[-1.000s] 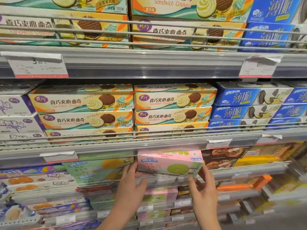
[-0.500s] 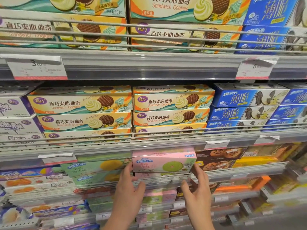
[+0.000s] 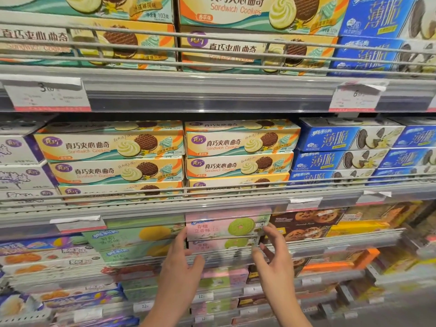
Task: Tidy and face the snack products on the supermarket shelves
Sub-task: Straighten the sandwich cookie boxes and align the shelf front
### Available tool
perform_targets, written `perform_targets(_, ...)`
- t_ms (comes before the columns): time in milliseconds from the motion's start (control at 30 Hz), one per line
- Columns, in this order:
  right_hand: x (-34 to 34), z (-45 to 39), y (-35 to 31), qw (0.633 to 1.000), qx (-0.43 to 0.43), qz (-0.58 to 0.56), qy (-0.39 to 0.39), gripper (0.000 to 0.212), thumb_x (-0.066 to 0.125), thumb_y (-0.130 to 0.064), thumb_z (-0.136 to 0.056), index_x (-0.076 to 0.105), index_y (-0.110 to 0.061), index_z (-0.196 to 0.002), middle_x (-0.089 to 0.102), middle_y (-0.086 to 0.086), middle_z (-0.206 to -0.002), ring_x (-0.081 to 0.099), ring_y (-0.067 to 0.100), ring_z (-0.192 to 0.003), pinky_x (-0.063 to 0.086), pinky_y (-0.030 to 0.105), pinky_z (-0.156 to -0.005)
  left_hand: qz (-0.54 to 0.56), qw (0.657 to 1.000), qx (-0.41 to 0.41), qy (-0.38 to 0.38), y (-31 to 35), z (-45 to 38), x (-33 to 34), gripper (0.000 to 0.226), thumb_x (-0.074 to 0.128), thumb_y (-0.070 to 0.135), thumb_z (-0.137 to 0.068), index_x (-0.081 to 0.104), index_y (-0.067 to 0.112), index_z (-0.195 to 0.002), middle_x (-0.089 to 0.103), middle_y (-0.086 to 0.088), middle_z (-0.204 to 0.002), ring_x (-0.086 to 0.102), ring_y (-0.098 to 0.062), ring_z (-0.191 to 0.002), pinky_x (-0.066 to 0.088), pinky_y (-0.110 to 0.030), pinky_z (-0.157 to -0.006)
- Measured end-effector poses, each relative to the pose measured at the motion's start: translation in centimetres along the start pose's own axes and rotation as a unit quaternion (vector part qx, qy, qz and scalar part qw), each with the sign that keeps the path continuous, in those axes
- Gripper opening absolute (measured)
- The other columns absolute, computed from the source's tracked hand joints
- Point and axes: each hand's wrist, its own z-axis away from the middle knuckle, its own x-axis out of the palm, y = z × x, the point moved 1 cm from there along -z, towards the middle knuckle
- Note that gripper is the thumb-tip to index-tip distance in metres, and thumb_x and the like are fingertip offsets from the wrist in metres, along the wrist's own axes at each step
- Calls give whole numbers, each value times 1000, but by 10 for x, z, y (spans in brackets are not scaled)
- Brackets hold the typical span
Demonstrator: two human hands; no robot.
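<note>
A person's two hands bracket a pink cookie box (image 3: 226, 226) on a lower supermarket shelf, where it sits atop a second pink box (image 3: 212, 246) behind the wire shelf rail (image 3: 306, 247). The left hand (image 3: 181, 263) reaches up with fingers straight, its fingertips (image 3: 182, 233) at the box's left end. The right hand (image 3: 273, 258) hovers at the right end, fingers spread and loosely bent, gripping nothing; whether they touch the carton is unclear. Green boxes (image 3: 132, 237) lie just left, brown chocolate-chip cookie boxes (image 3: 304, 223) just right, yellow sandwich-cookie boxes (image 3: 238, 145) on the shelf above.
</note>
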Motion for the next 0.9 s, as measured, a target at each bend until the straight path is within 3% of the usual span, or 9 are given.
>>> perform_targets(100, 3, -1, -1, 1000, -9, 6, 2, 49, 63, -3, -91, 56, -40, -123, 39, -17, -151, 46, 4, -134, 49, 24, -100, -3, 1000, -5, 4, 2, 0, 0, 68, 56, 28, -100, 21, 39, -158, 33, 18, -143, 52, -2, -118, 42, -28, -96)
perform_targets(300, 5, -4, -3, 1000, -23, 13, 7, 52, 63, -1, -89, 55, -41, -120, 44, -19, -142, 48, 11, -133, 47, 33, -105, 10, 1000, -9, 6, 4, 0, 3, 69, 57, 26, -100, 22, 34, -159, 32, 19, -141, 53, -3, -120, 41, -26, -97)
perform_targets(467, 2, -7, -3, 999, -15, 39, -13, 54, 64, -7, -92, 52, -49, -125, 44, -24, -147, 49, 8, -132, 41, 37, -111, 8, 1000, -17, -24, 10, 5, 2, 73, 54, 28, -102, 13, 33, -162, 26, 22, -146, 40, -7, -136, 33, -27, -112)
perform_targets(600, 5, -4, -9, 999, -19, 37, -21, 57, 66, -1, -92, 54, -48, -121, 43, -16, -151, 45, -20, -121, 44, 36, -107, 31, 998, -29, -44, 2, 4, 6, 75, 55, 32, -100, 12, 41, -161, 24, 15, -164, 36, -16, -146, 36, -36, -117)
perform_targets(667, 6, -2, -10, 998, -28, 48, -19, 51, 66, -3, -93, 57, -43, -123, 43, -16, -152, 39, -26, -121, 46, 39, -107, 47, 997, -38, -57, -3, 4, 6, 76, 56, 38, -95, 14, 51, -157, 32, 17, -161, 43, -25, -143, 44, -41, -111)
perform_targets(733, 5, 1, -10, 996, -48, 68, 8, 34, 65, -17, -94, 61, -35, -123, 46, -14, -150, 36, -30, -120, 49, 37, -102, 75, 995, -38, -61, -7, 4, 5, 65, 56, 39, -93, 26, 60, -147, 40, 20, -154, 52, -29, -134, 51, -35, -97)
perform_targets(767, 5, 3, -11, 993, -63, 92, 30, 31, 60, -29, -91, 63, -31, -122, 48, -13, -148, 37, -28, -122, 49, 35, -99, 82, 995, -27, -57, -9, 5, 2, 57, 57, 35, -95, 33, 64, -138, 43, 24, -149, 56, -23, -131, 52, -26, -90)
perform_targets(833, 7, 8, -13, 982, -116, 143, 47, 40, 50, -41, -84, 64, -31, -120, 51, -14, -147, 50, -3, -130, 54, 46, -95, 68, 997, 17, -41, -10, 9, -8, 50, 58, 28, -98, 40, 66, -124, 42, 32, -144, 53, -5, -130, 49, -17, -87)
perform_targets(900, 17, 14, -15, 968, -183, 171, 27, 38, 48, -34, -86, 64, -29, -119, 55, -12, -144, 56, 17, -129, 54, 52, -91, 24, 998, 55, -17, -16, 14, -22, 44, 56, 31, -97, 46, 59, -130, 36, 36, -148, 43, 6, -136, 45, -19, -101)
